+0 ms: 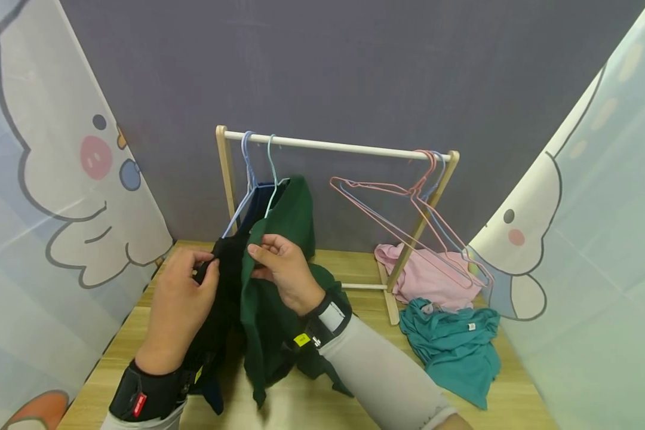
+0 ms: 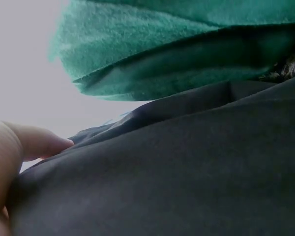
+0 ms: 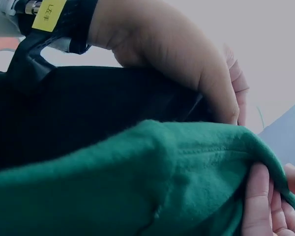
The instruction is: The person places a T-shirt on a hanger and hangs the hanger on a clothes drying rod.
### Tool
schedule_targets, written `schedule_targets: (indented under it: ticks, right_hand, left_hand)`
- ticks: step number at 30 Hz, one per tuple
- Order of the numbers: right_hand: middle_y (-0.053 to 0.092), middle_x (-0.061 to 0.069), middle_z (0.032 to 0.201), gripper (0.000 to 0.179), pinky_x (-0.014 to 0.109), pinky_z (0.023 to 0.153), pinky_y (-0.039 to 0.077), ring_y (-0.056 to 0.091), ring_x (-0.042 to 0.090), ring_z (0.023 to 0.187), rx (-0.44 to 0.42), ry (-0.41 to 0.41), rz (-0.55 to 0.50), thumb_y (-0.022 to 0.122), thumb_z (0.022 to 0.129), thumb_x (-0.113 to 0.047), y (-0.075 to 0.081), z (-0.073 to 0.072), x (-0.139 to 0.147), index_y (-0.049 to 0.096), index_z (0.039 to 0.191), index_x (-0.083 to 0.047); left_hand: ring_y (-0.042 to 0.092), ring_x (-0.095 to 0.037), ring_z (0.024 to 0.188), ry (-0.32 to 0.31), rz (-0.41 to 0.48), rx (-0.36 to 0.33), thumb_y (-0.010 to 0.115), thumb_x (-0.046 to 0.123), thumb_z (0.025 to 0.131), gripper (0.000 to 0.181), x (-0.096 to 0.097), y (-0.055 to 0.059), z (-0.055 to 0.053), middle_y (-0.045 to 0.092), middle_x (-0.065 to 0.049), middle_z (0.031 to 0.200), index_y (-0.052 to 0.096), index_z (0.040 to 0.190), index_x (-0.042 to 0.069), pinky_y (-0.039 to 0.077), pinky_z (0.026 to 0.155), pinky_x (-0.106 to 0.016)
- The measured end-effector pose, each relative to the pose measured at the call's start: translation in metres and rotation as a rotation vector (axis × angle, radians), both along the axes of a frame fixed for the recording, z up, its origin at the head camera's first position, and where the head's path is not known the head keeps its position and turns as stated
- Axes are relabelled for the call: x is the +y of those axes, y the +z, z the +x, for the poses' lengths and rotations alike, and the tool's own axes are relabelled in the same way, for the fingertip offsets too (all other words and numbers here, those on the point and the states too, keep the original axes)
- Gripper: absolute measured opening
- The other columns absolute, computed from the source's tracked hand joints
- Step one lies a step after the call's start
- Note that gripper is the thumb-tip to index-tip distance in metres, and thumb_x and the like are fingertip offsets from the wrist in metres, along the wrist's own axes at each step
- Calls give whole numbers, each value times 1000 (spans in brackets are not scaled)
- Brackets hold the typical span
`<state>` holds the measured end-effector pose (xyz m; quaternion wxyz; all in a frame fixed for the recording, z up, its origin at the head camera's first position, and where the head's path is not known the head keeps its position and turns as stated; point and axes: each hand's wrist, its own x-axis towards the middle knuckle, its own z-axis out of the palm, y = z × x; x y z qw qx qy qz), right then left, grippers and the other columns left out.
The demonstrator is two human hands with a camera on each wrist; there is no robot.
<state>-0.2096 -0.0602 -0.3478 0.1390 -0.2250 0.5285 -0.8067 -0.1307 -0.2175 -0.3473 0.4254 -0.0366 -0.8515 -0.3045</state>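
Observation:
Near the top of a black garment (image 1: 227,280) on a blue hanger (image 1: 239,213), my left hand (image 1: 183,298) pinches the cloth between thumb and fingers. Beside it hangs a dark green garment (image 1: 297,209) on a light turquoise hanger (image 1: 271,158). My right hand (image 1: 289,272) pinches the green garment's front edge. In the left wrist view the black cloth (image 2: 162,172) fills the lower part, with the green cloth (image 2: 137,59) above it. The right wrist view has the green edge and its seam (image 3: 201,150) under my right fingers (image 3: 258,201), the left hand behind.
A small rack with a white rail (image 1: 328,145) stands on the wooden table (image 1: 371,382). Pink hangers (image 1: 427,169) and a blue one hang at its right end. A pink garment (image 1: 408,269) and a teal garment (image 1: 454,346) lie at the right. Printed cloth walls flank both sides.

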Motion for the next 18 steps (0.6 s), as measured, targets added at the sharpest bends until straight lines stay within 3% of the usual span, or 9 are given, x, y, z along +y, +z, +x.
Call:
schedule_targets:
  ticks: [9, 13, 18]
  right_hand:
    - [60, -3, 82, 20, 25, 59, 55, 59, 14, 71, -7, 28, 19, 62, 88, -12, -4, -3, 3, 55, 104, -3]
    - [61, -1, 84, 23, 26, 60, 56, 60, 16, 74, 1, 40, 25, 62, 89, -12, -3, -3, 6, 54, 107, -1]
    - [62, 2, 88, 28, 26, 62, 57, 60, 18, 78, 41, 23, 70, 60, 90, -15, -2, -1, 14, 55, 113, -1]
  left_hand:
    - [51, -28, 86, -10, -23, 23, 62, 9, 85, 17, 2, -2, -1, 59, -19, 94, 59, 97, -3, 44, 71, -48]
    - [50, -34, 95, -18, -31, 68, 62, 14, 85, 21, 3, -3, -3, 61, -21, 100, 62, 99, -3, 38, 80, -53]
    - [48, -36, 103, -30, -75, 157, 65, 35, 85, 38, 12, -4, -3, 63, -18, 109, 67, 104, 3, 29, 80, -60]
